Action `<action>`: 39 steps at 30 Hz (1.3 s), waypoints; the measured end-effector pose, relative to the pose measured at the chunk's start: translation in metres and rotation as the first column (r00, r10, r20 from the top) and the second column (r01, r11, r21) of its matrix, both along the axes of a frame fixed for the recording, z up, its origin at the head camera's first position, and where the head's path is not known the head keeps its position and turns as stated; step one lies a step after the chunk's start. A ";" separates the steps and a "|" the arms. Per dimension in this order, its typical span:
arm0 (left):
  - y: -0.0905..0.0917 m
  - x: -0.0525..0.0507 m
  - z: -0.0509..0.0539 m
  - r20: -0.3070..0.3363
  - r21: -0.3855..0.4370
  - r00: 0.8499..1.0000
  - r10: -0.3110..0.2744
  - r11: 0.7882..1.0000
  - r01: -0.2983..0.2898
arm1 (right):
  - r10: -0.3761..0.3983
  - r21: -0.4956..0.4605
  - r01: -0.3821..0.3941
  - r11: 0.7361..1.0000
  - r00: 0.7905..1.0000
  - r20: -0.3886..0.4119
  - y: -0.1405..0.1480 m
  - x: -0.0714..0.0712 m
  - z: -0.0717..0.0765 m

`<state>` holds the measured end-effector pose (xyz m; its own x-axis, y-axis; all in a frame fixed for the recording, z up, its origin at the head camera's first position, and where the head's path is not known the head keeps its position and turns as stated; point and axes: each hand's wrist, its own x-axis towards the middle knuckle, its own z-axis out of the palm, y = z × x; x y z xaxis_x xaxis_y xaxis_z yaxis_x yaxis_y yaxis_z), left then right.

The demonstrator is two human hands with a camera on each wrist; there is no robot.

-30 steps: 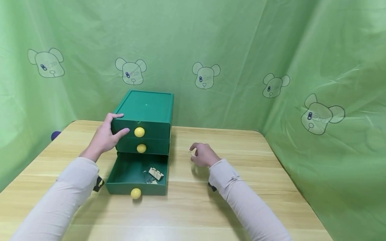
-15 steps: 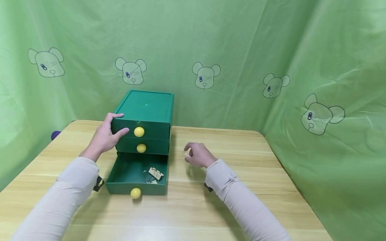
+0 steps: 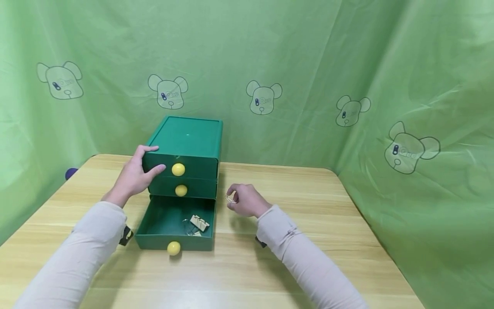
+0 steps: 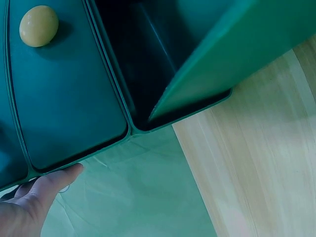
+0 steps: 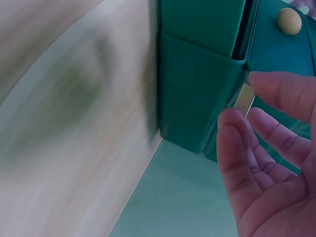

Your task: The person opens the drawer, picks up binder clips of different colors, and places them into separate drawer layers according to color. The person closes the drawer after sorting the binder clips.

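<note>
A green drawer cabinet (image 3: 189, 136) with yellow round knobs stands left of centre on the table, its bottom drawer (image 3: 194, 243) pulled out. In that drawer lie cream binder clips (image 3: 199, 222) with wire handles, towards the right side. My left hand (image 3: 133, 177) rests on the cabinet's upper left corner, index finger on the top and thumb across the front, both fairly straight. Just right of the cabinet, my right hand (image 3: 247, 201) pinches a small pale binder clip (image 5: 245, 98) between thumb and fingertip, above the tabletop. Its lower part is hidden in the right wrist view.
The two upper drawers (image 3: 202, 167) are closed. The wooden table (image 3: 301, 193) extends to the right and in front. A green curtain (image 3: 308, 51) with bear-head outlines hangs behind and along the sides. A purple round thing (image 3: 71, 173) shows past the left table edge.
My right hand has moved left with the binder clip, closer to the cabinet and open drawer. The left hand, the cabinet and the clips in the drawer stay where they were.
</note>
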<state>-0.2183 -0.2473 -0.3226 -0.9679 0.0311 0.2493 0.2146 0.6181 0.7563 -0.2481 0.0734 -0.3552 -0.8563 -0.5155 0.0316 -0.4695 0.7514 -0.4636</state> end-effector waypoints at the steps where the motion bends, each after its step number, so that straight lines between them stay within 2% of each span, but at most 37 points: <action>1: 0.000 0.000 0.000 0.000 0.000 1.000 0.001 1.000 -0.001 | 0.007 0.000 -0.007 1.000 1.000 -0.004 -0.001 0.001 0.001; 7: 0.000 -0.001 0.000 -0.009 -0.001 1.000 0.005 1.000 -0.005 | 0.050 0.001 -0.050 0.999 0.998 -0.029 -0.010 0.004 0.003; 12: 0.000 -0.002 -0.001 -0.015 -0.004 1.000 0.005 1.000 -0.005 | 0.073 -0.009 -0.073 0.997 0.997 -0.012 -0.017 0.009 0.005; 28: -0.001 -0.002 -0.003 -0.018 0.001 1.000 0.020 1.000 -0.020 | 0.096 0.009 -0.096 0.995 0.995 -0.025 -0.036 0.017 0.007; 39: 0.000 -0.001 0.000 -0.003 0.023 1.000 0.012 1.000 -0.012 | 0.080 -0.013 -0.080 0.997 0.996 -0.028 -0.041 0.018 0.005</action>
